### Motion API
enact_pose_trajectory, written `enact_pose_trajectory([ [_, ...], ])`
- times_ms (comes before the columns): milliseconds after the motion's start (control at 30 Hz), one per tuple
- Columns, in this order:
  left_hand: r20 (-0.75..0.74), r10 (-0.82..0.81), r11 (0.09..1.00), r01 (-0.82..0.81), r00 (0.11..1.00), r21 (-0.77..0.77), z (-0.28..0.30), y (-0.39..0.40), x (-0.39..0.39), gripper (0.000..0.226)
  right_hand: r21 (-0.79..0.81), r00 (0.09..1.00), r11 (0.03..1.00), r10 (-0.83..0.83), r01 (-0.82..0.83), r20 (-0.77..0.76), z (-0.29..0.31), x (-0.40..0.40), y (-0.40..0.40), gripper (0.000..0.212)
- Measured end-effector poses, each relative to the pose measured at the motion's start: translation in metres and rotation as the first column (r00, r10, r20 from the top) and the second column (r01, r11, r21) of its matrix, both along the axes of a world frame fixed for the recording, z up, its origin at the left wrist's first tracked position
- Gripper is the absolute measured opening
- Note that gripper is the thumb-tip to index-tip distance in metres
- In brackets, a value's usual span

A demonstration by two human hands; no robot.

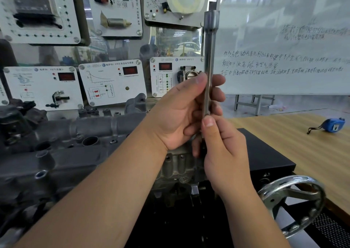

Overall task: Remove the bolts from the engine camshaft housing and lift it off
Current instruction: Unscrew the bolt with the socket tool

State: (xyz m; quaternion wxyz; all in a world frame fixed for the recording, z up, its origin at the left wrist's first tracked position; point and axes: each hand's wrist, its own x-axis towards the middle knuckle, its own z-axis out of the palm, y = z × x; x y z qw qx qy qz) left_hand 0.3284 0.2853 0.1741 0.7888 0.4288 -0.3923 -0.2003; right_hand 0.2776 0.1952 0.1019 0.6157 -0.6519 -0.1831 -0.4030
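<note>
Both hands' grip on upright socket wrench [209,62], blue tape measure [333,125] on wooden table [284,132]

Even, fairly bright indoor light fills the scene, with soft, faint shadows. The glossy white whiteboard [284,39] shows pale washed-out glare, and the clear display panel [121,49] behind the engine carries murky reflections. The chrome spoked handwheel [292,204] catches bright highlights. The dark grey cast-metal engine block [56,153] sits underexposed, with little detail. Straight edges bow toward the borders from the wide lens, and corners look soft and smeared.
</note>
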Motion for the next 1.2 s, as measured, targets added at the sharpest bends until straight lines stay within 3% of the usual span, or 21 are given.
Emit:
enact_pose_trajectory([
  [133, 0.041, 0.071, 0.997, -0.072, 0.997, 0.031, -0.0008, -0.0009, 0.0012, 0.03, 0.095, 0.995, 0.991, 0.101, -0.099, -0.02, -0.0003, 0.001, 0.001, 0.021],
  [333, 0.074, 0.135, 0.991, -0.136, 0.988, 0.006, -0.0031, 0.0, 0.0057, 0.01, 0.062, 1.0, 0.998, -0.001, 0.001, 0.004, 0.0, 0.0007, 0.0007, 0.027],
  [400, 0.088, 0.13, 0.991, -0.131, 0.988, 0.004, -0.0039, 0.0008, 0.0062, 0.027, 0.053, 1.0, 0.999, 0.01, -0.011, 0.007, -0.0008, -0.0003, 0.0001, 0.034],
  [533, 0.051, 0.051, 0.999, -0.051, 0.997, -0.016, -0.0024, 0.0007, 0.0027, 0.014, 0.078, 0.999, 0.996, 0.047, -0.047, 0.01, 0.0009, -0.0007, 0.0027, 0.031],
  [667, 0.016, 0.024, 1.0, -0.024, 1.0, -0.004, -0.0017, 0.0009, 0.0032, 0.031, 0.097, 0.997, 0.993, 0.071, -0.069, -0.009, 0.0006, -0.0003, 0.0037, 0.028],
  [800, 0.054, 0.088, 0.996, -0.088, 0.995, -0.004, -0.0041, 0.0001, 0.0064, 0.011, 0.105, 0.997, 0.992, 0.067, -0.065, -0.024, 0.0003, 0.0011, 0.0056, 0.026],
  [933, 0.076, 0.082, 0.997, -0.08, 0.994, -0.022, -0.0046, -0.0007, 0.0069, 0.034, 0.091, 1.0, 0.996, 0.005, -0.004, -0.014, 0.001, 0.0022, 0.0051, 0.018],
  [1000, 0.058, 0.073, 0.997, -0.072, 0.996, -0.02, -0.0031, 0.0005, 0.0045, 0.014, 0.058, 1.0, 0.998, -0.023, 0.023, -0.008, 0.0017, 0.0009, 0.0041, 0.023],
  [1100, 0.028, 0.005, 1.0, -0.005, 1.0, -0.007, 0.0003, 0.0019, 0.001, 0.03, 0.036, 1.0, 0.999, -0.019, 0.02, -0.019, 0.0019, -0.0001, 0.0029, 0.033],
  [1200, 0.052, 0.018, 1.0, -0.018, 0.998, -0.006, 0.0, 0.0019, -0.0002, 0.025, 0.068, 0.999, 0.997, 0.033, -0.031, -0.028, 0.0012, 0.001, 0.0012, 0.039],
])
